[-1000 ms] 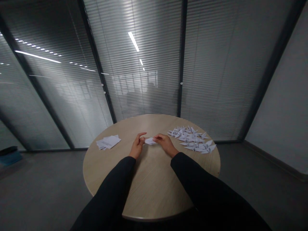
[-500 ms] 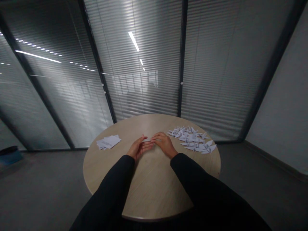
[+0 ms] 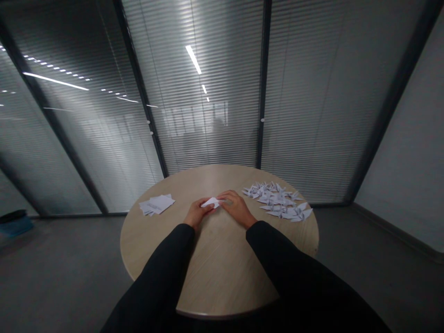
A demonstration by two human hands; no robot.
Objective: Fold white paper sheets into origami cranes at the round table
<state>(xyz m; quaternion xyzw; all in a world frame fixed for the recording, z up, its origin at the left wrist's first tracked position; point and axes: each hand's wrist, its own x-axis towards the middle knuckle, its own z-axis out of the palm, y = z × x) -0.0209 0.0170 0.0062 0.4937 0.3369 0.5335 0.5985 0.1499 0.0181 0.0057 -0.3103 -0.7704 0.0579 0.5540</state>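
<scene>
While fingers (image 3: 208, 208) of left hand (image 3: 198, 213) and right hand (image 3: 236, 208) clamp folded white paper (image 3: 211, 202), paper stack (image 3: 157, 204) lies left, origami cranes (image 3: 277, 201) right.

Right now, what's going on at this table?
A person has a folded piece of white paper between their bare hands, over a round wood-topped table. The left hand holds one end, and the fingers of the right hand are at the other. A stack of white paper sheets lies left of the hands, and a heap of folded paper cranes lies to the right.
</scene>
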